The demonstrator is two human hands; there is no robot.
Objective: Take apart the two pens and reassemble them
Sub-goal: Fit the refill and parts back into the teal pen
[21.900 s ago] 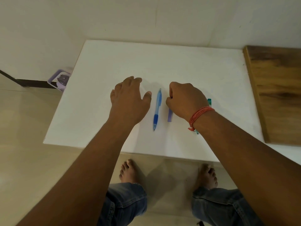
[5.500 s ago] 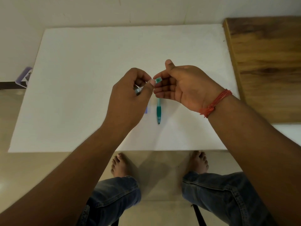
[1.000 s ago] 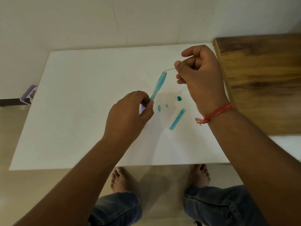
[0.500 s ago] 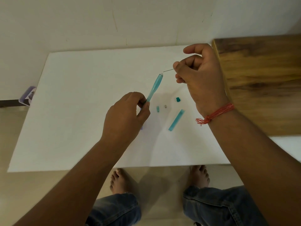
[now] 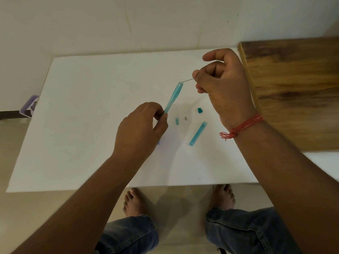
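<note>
So my left hand (image 5: 141,129) is pinching the bottom end of the teal barrel (image 5: 173,97), and my right hand (image 5: 222,83) is pinched on a thin refill (image 5: 188,81) poking out of the barrel's top end. The barrel is held up off the surface (image 5: 91,125), long axis running from my left hand up and to the right, straight at my right fingers, so the refill has to travel along that same line. My right hand sits just past the barrel tip, so it's the one doing the sliding, I figure. Below it lie the loose bits: a short teal tube (image 5: 198,133), a small teal piece (image 5: 177,121), a tiny grey piece (image 5: 185,118) and a dark teal cap (image 5: 200,110), all apart. A wooden board (image 5: 293,88) is close on the right, so less room there; plenty to the left.
</note>
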